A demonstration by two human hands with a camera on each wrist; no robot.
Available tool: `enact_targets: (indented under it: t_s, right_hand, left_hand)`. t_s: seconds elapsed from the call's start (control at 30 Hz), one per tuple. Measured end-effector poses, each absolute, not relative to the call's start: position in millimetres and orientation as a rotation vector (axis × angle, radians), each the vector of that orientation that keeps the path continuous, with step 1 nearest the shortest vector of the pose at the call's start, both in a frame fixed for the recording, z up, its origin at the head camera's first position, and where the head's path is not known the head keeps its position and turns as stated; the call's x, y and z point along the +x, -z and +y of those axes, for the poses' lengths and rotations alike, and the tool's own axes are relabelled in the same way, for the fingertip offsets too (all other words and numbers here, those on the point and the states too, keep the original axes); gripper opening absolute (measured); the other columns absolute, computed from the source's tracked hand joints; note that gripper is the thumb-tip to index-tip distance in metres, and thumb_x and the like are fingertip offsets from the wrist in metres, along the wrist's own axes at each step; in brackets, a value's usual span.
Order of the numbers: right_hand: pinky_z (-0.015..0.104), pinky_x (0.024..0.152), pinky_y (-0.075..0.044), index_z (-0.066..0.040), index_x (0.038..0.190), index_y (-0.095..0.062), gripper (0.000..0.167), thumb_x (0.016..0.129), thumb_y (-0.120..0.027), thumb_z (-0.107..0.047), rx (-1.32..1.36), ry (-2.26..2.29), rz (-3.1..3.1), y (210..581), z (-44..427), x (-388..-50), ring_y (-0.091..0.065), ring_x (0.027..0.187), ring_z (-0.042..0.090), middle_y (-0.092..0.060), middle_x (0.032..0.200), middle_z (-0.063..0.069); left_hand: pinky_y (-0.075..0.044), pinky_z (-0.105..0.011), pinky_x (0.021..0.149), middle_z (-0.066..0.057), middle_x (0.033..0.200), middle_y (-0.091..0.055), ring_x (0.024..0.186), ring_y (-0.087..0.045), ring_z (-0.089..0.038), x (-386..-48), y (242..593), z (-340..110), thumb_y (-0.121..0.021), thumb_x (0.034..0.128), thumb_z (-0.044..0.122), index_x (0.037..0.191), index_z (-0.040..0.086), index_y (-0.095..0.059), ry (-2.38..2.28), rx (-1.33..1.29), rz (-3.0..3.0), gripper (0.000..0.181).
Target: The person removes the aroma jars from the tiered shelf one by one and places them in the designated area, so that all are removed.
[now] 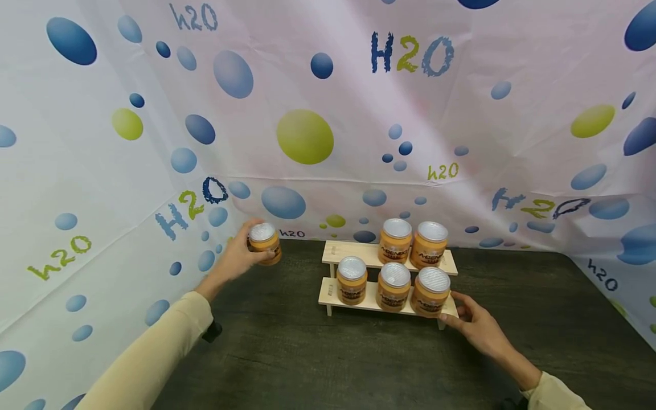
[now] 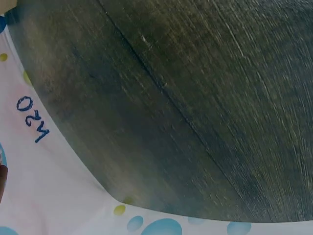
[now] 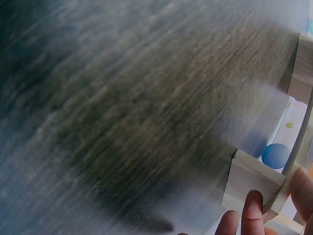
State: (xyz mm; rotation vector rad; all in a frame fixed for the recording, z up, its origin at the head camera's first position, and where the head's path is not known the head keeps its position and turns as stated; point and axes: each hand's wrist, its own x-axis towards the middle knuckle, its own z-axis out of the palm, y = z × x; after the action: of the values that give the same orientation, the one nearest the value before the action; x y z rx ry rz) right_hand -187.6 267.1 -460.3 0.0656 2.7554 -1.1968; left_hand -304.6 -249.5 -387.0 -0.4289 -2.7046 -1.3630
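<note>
My left hand [image 1: 244, 251] grips an orange jar [image 1: 270, 245] with a silvery lid, held upright left of a two-step wooden stand [image 1: 333, 291]. Only a fingertip [image 2: 2, 182] of that hand shows at the edge of the left wrist view. My right hand [image 1: 480, 327] holds the right end of the stand's lower step, beside the rightmost front jar [image 1: 430, 291]. In the right wrist view its fingers [image 3: 253, 215] lie against the stand's end leg [image 3: 249, 178]. Two similar jars stand on the upper step and three on the lower, labels facing me.
The stand rests on a dark wood-grain table [image 1: 277, 353]. Behind and to the left hangs a white sheet [image 1: 359, 114] printed with blue and green dots and "H2O" lettering. It meets the table's back edge close behind the stand.
</note>
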Motion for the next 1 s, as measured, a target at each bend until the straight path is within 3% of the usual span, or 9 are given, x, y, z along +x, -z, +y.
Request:
enact_targets:
  t_s: [0.33,0.6,1.0]
  right_hand:
    - [0.033,0.068,-0.043,0.002,0.153,-0.031,0.082,0.095,-0.068,-0.043,0.084,1.191,2.756,462,268,-187,-0.055,0.091,0.022,-0.059,0.114,0.020]
    - [0.033,0.066,-0.040,0.002,0.153,-0.032,0.082,0.095,-0.068,-0.043,0.087,1.198,2.765,462,268,-185,-0.050,0.087,0.021,-0.056,0.110,0.017]
    - [0.033,0.067,-0.044,0.001,0.153,-0.033,0.082,0.094,-0.069,-0.043,0.082,1.218,2.765,462,266,-187,-0.058,0.090,0.020,-0.063,0.111,0.018]
  left_hand:
    - [-0.048,-0.061,0.099,-0.024,0.143,-0.047,0.128,-0.053,-0.045,-314,409,-227,-0.079,0.0865,0.015,0.152,0.013,-0.030,1.294,-0.466,-2.747,0.082]
    - [-0.050,-0.059,0.099,-0.023,0.142,-0.049,0.127,-0.055,-0.043,-320,424,-211,-0.081,0.0850,0.013,0.152,0.014,-0.031,1.324,-0.517,-2.768,0.083]
    - [-0.051,-0.059,0.096,-0.024,0.141,-0.049,0.125,-0.055,-0.044,-330,436,-198,-0.080,0.0850,0.012,0.151,0.009,-0.033,1.349,-0.514,-2.756,0.081]
